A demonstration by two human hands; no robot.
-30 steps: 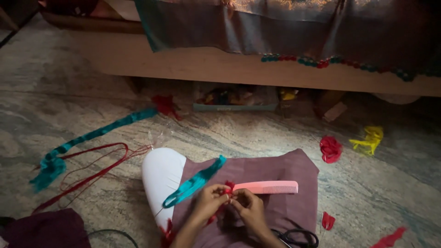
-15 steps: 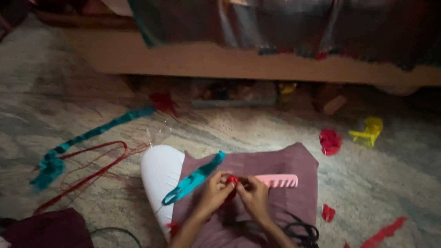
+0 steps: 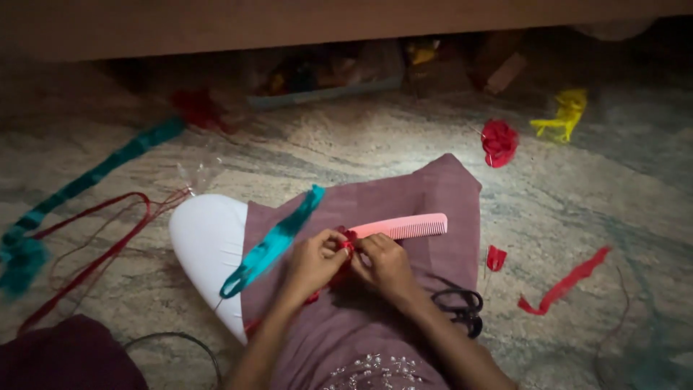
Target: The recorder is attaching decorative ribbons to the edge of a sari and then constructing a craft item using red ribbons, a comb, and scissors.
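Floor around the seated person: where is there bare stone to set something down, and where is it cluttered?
Bare floor lies between the purple cloth on the lap and the box under the wooden frame. Another patch sits between the red ribbon strip and the yellow scrap. The left is crowded with teal ribbon and red cord.

small red ribbon piece, crumpled, pinched between both hands, over lap

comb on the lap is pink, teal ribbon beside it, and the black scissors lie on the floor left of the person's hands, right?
Not quite. The head view shows the black scissors to the right of the hands, by the right hand. The pink comb and the teal ribbon are as you say.
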